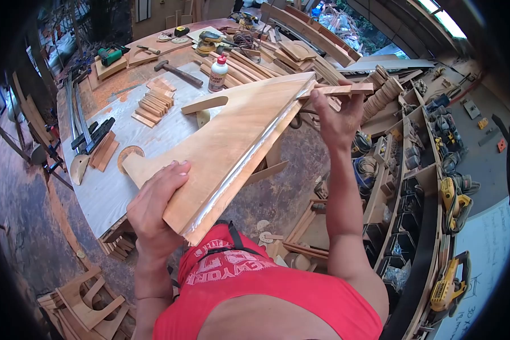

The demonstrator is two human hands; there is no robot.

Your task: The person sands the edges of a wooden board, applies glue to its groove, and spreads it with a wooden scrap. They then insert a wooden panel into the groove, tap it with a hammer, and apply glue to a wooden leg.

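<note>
My left hand (160, 204) grips the near corner of a cut wooden panel (232, 136), thumb and fingers closed round it. The panel is held up at a tilt over the workbench, and a white line of glue (238, 164) runs along its long edge. At the panel's far end my right hand (343, 116) pinches a thin strip of wood (360, 88), whose tip lies by the glued edge; whether it touches cannot be made out. A white glue bottle (217, 75) with a red cap stands upright on the bench behind the panel.
On the bench (107, 187) lie a hammer (178, 73), stacked wooden strips (154, 105), black clamps (96, 136) and a green drill (111, 56). Shelves of tools (405, 170) line the right side, with yellow power tools (449, 286). Cut wooden parts (90, 300) lie lower left.
</note>
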